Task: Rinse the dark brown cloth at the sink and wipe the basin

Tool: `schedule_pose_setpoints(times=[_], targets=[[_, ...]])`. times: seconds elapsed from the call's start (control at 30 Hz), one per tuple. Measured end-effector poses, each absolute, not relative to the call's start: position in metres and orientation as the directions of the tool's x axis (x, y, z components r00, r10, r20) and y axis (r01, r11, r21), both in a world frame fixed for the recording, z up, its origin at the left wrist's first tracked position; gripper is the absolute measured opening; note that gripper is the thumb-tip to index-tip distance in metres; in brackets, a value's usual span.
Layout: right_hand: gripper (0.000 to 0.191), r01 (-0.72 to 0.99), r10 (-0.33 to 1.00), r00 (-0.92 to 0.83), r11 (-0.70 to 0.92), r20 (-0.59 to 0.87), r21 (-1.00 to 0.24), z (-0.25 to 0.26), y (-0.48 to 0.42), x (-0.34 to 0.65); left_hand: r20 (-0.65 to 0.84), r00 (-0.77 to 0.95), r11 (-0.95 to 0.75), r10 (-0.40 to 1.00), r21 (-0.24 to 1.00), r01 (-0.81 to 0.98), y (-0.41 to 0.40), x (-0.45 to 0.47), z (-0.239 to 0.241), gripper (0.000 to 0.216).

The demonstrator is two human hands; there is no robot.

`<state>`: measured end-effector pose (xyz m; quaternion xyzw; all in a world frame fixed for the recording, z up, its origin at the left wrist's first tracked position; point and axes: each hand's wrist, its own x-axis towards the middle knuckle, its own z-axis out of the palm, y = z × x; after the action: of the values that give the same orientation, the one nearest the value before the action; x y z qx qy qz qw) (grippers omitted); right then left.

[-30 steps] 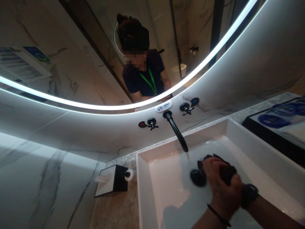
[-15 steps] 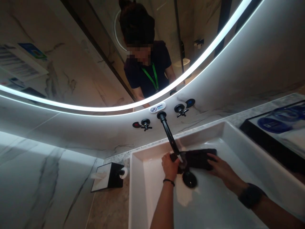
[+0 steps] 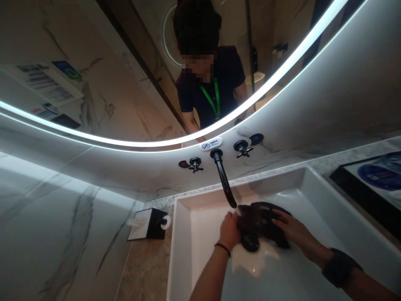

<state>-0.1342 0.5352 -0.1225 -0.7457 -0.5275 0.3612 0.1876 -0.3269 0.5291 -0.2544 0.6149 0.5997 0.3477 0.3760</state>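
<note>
From the tissue box (image 3: 147,223) on the desk (image 3: 147,271) we move right: our left hand (image 3: 229,230) and right hand (image 3: 290,230) now bunch the dark cloth (image 3: 260,221), stretched flat half a second ago, under the spout (image 3: 226,186) in the basin (image 3: 188,251), suggesting rinsing continues.

cloth (image 3: 260,219): black | sink (image 3: 316,196): white | faucet (image 3: 224,179): black | wall (image 3: 62,234): grey-veined white marble

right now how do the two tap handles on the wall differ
The left tap handle has a red disc beside it on its left; the right tap handle has a blue disc on its right. The left one sits lower in the picture than the right one. Both are black cross-shaped handles flanking the black spout, and neither hand touches them.
</note>
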Motion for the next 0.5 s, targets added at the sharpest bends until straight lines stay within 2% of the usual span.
schedule_pose_setpoints(times=[0.07, 0.13, 0.17, 0.23, 0.27, 0.3, 0.33, 0.43, 0.5], targets=[[0.112, 0.719, 0.956, 0.121, -0.269, -0.266, -0.641, -0.131, 0.538, -0.129, -0.138, -0.105, 0.171, 0.985, 0.87, 0.462, 0.529, -0.333, -0.255, 0.057], [0.104, 0.81, 0.994, -0.01, -0.057, -0.112, -0.584, -0.145, 0.538, -0.124, -0.199, -0.204, 0.272, 0.959, 0.852, 0.448, 0.526, -0.335, -0.252, 0.053], [0.094, 0.866, 0.992, -0.123, 0.097, -0.02, -0.491, -0.154, 0.536, -0.123, -0.2, -0.184, 0.264, 0.962, 0.852, 0.452, 0.524, -0.333, -0.248, 0.048], [0.069, 0.913, 0.926, -0.371, 0.377, 0.062, -0.159, -0.172, 0.532, -0.122, -0.162, -0.064, 0.173, 0.985, 0.864, 0.473, 0.517, -0.328, -0.238, 0.038], [0.059, 0.888, 0.888, -0.46, 0.46, 0.017, 0.009, -0.179, 0.53, -0.124, -0.141, -0.002, 0.125, 0.99, 0.871, 0.474, 0.513, -0.328, -0.232, 0.036], [0.054, 0.856, 0.865, -0.499, 0.502, -0.055, 0.125, -0.185, 0.527, -0.126, -0.128, 0.045, 0.093, 0.991, 0.882, 0.462, 0.509, -0.332, -0.227, 0.037], [0.055, 0.844, 0.862, -0.491, 0.507, -0.127, 0.174, -0.188, 0.526, -0.129, -0.125, 0.077, 0.079, 0.989, 0.896, 0.437, 0.505, -0.338, -0.222, 0.039], [0.061, 0.876, 0.873, -0.436, 0.467, -0.218, 0.119, -0.183, 0.524, -0.133, -0.156, 0.119, 0.106, 0.981, 0.931, 0.35, 0.496, -0.375, -0.218, 0.055], [0.051, 0.903, 0.886, -0.41, 0.427, -0.216, 0.036, -0.172, 0.527, -0.132, -0.162, 0.154, 0.101, 0.975, 0.934, 0.344, 0.494, -0.404, -0.224, 0.049]])
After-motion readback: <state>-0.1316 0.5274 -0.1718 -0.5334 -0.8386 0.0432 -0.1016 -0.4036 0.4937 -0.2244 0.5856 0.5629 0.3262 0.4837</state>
